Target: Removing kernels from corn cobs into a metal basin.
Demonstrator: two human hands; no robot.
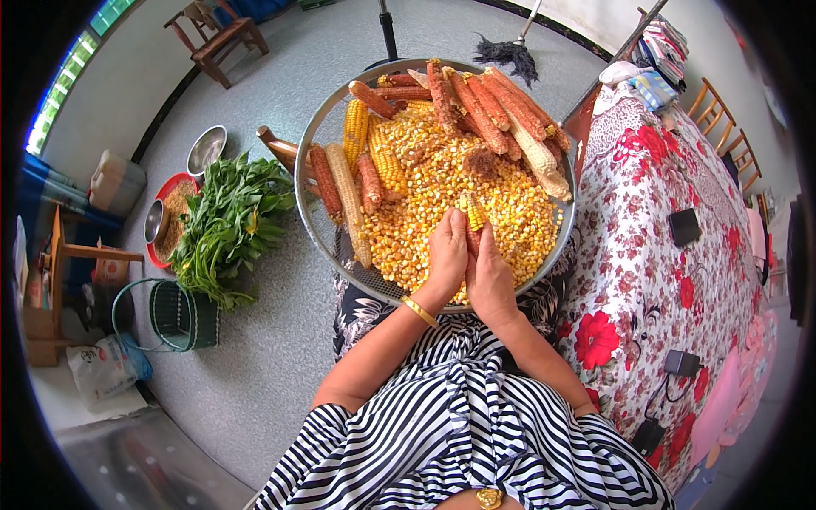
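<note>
Both hands over near edge of sieve [316, 136]. Left hand [446, 255] and right hand [489, 276] pressed together, clenched round one cob [473, 211], its yellow tip poking up between them. Loose kernels [501, 204] beneath hands. Stripped cobs [484, 106] piled far side. Greens [229, 221] on floor left.

A white and blue plastic bag [109, 367] lies on the floor at left, behind it a small brown carton [109, 270].
</note>
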